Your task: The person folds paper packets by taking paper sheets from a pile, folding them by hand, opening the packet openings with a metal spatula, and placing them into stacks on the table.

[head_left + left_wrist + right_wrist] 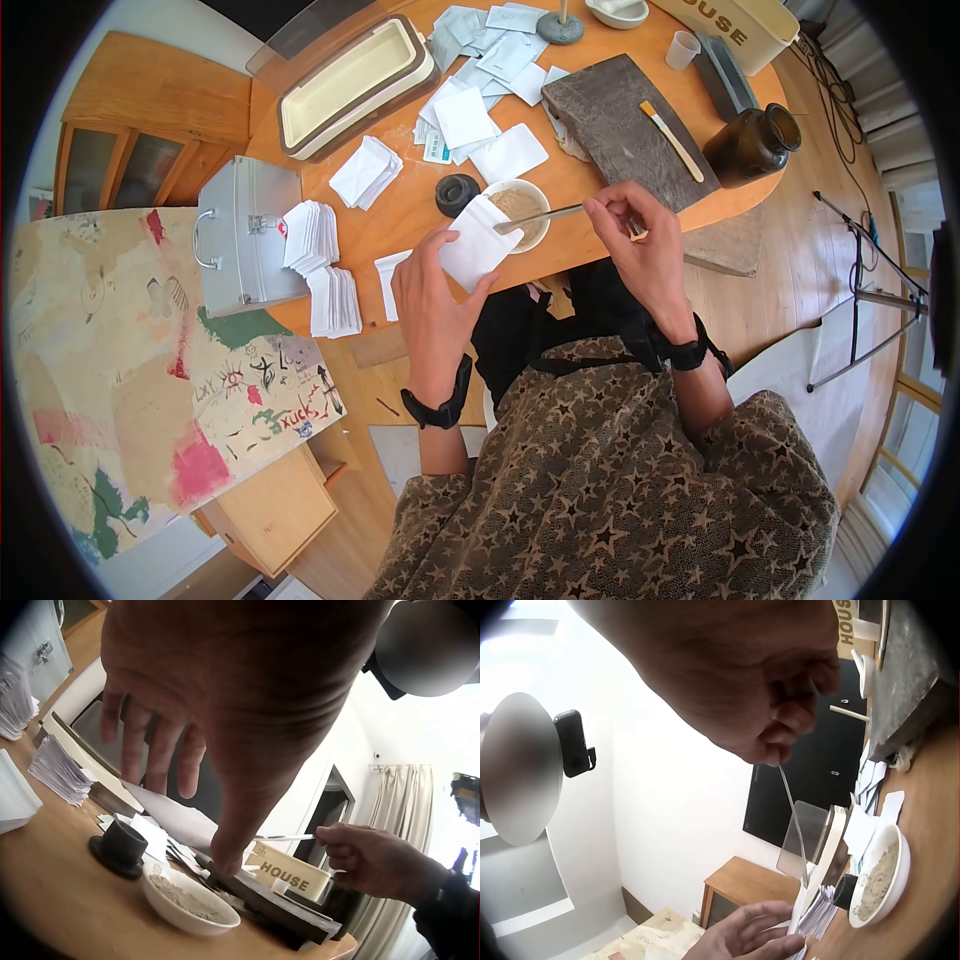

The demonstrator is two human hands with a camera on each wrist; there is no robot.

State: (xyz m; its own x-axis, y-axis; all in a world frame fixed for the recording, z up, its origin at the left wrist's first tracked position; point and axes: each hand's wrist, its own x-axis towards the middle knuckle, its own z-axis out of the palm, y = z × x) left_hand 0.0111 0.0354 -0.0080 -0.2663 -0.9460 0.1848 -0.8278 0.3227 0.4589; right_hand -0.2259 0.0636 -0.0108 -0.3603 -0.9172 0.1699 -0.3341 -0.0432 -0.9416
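My left hand (432, 312) pinches a small white paper packet (474, 250) between thumb and fingers. A thin metal spatula (556, 213) is gripped near its end by my right hand (642, 250). Its far tip lies at the mouth of the packet. Just beyond stands a white bowl (159, 909) of beige powder (517, 206), partly overlapped by the packet in the head view. In the right wrist view the spatula (793, 810) slants down from the fingertips to the packet. A round black object (457, 195) sits beside the bowl.
Stacks of white packets (312, 237) lie at the left by a silver case (240, 240). Loose sachets (510, 55), a cream lidded box (355, 90), a dark stone slab (610, 120) with a brush (672, 140), and a brown jar (745, 150) stand farther back.
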